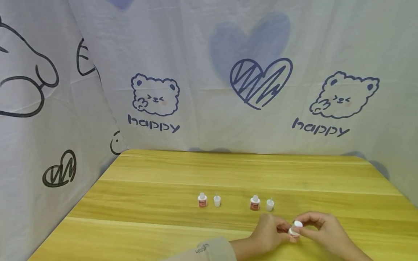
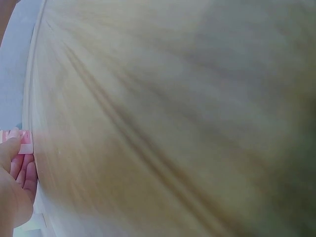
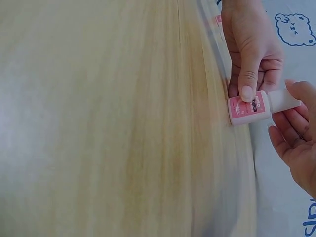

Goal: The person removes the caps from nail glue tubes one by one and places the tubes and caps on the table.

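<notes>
Low at the right of the head view, my left hand (image 1: 266,233) grips the body of a small white glue bottle (image 3: 238,110) with a pink label. On its white cap (image 3: 282,100), the fingers of my right hand (image 1: 326,232) pinch from the other side. The cap sits on the bottle's neck; in the right wrist view the bottle lies nearly sideways. At its edge, the left wrist view catches the left hand's thumb and fingers around the pink label (image 2: 25,138).
Two uncapped glue bottles, one at left (image 1: 202,201) and one nearer the hands (image 1: 255,203), stand on the wooden table (image 1: 147,210). Beside each is a white cap, the left one (image 1: 217,201) and the right one (image 1: 270,205), with its thin stem upward. A printed curtain (image 1: 202,127) hangs behind.
</notes>
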A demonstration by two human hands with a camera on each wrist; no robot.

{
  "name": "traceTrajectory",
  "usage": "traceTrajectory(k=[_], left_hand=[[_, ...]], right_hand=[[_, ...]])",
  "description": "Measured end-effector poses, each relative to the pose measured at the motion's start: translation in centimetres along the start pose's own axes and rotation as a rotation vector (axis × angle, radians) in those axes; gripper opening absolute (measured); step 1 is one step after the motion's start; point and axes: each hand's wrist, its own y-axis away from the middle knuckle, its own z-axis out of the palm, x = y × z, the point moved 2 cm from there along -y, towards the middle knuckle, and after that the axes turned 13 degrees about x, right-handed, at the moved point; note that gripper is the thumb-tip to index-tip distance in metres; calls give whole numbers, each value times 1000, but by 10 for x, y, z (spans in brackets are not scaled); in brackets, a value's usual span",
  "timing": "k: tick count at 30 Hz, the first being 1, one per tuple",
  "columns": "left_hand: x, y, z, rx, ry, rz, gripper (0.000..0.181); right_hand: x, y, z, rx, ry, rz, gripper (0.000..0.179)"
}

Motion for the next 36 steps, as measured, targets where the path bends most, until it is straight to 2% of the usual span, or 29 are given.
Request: traceTrajectory(k=[4,12,21,25,32,36], left_hand=[[0,0,0,3,-11,15,14],[-1,0,0,0,-18,6,16],[-1,0,1,9,-37,9,14],[-1,0,1,9,-31,14,13],[-2,-1,1,13,-44,51,14],[-2,-1,2,9,-17,5,14]], right_hand=[[1,0,-2,-27,-10,-16,10],[1,-2,-4,-65,-40,-81,18],[6,-4,-5,-109,-132,-162,30],[6,-4,-4,-113,-139,-168,30],[3,-2,-2,-40,-34,-107,22],[2,-3,0,17,21,-89,18]])
